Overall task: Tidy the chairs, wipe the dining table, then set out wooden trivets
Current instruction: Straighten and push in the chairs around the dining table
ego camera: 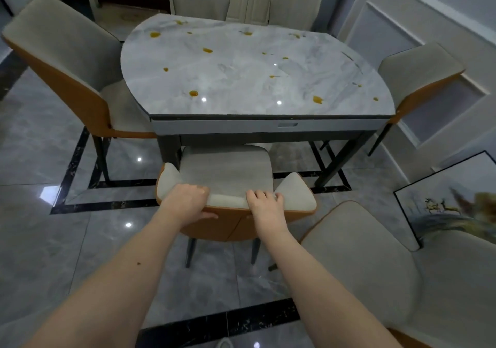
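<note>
You grip the backrest of the near chair (236,200) with both hands: your left hand (188,202) and right hand (265,205) curl their fingers over its top edge, thumbs behind. Beyond your fingertips, its seat sits partly under the dining table (241,79), whose top carries yellow spills (193,93), so wiping is undone. No trivets show. Another chair (362,253) stands out, right of your right hand.

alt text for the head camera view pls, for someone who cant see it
Both hands, left hand and right hand, grip the backrest of a chair partly tucked under a marble dining table dotted with amber spills. More chairs stand around the table.
</note>
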The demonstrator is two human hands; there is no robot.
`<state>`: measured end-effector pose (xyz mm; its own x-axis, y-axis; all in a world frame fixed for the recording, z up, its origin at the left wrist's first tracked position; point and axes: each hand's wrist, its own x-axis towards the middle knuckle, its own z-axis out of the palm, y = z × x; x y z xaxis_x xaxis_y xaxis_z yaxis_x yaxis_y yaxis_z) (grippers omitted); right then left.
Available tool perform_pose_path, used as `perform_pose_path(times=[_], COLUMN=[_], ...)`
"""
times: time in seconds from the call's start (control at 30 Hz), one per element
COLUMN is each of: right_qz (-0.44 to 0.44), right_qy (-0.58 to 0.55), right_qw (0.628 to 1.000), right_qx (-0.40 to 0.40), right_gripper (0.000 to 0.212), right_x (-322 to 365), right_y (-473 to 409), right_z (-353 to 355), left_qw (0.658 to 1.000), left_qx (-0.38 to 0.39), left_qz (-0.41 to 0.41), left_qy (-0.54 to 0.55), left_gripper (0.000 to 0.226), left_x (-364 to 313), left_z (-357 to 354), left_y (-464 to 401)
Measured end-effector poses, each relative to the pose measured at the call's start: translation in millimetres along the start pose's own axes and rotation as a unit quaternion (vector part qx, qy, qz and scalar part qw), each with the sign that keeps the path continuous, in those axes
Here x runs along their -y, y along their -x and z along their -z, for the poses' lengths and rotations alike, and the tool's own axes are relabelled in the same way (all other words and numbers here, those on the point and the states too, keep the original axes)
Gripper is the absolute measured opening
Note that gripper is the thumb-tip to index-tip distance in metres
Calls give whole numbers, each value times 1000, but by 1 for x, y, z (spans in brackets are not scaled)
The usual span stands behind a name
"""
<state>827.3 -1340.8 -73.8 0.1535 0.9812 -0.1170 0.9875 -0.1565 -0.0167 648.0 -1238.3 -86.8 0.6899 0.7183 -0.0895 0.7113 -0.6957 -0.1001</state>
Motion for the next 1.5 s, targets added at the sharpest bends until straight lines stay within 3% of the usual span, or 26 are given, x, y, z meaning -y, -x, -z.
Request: perform_pose_path(times=[0.27, 0.43, 0.63, 0.83, 1.2, 1.5], right_qz=[-4, 15, -10, -79, -246, -310], right_qy=[-3, -24, -34, -41, -43, -36], right_qw=[1000, 999, 999, 995, 968, 950], right_qx=[22, 46, -38, -48, -26, -15], right_gripper=[52, 72, 77, 72, 69, 68], right_x=[-7, -8, -2, -18, -146, -289], right_y=[-44, -36, 22, 98, 299, 462], right_z=[12, 20, 29, 41, 54, 51], left_qw=[994, 986, 992, 995, 972, 957], left_qx=[-5, 8, -1, -15, 20, 43], left_qz=[112, 161, 123, 12, -214, -245], left_qy=[16, 36, 43, 93, 93, 150], left_gripper=[58, 61, 75, 62, 58, 61], left_x=[-3, -17, -41, -91, -310, -522], left_z=[11, 22, 41, 64, 121, 137], left_y=[-29, -14, 23, 44, 80, 102])
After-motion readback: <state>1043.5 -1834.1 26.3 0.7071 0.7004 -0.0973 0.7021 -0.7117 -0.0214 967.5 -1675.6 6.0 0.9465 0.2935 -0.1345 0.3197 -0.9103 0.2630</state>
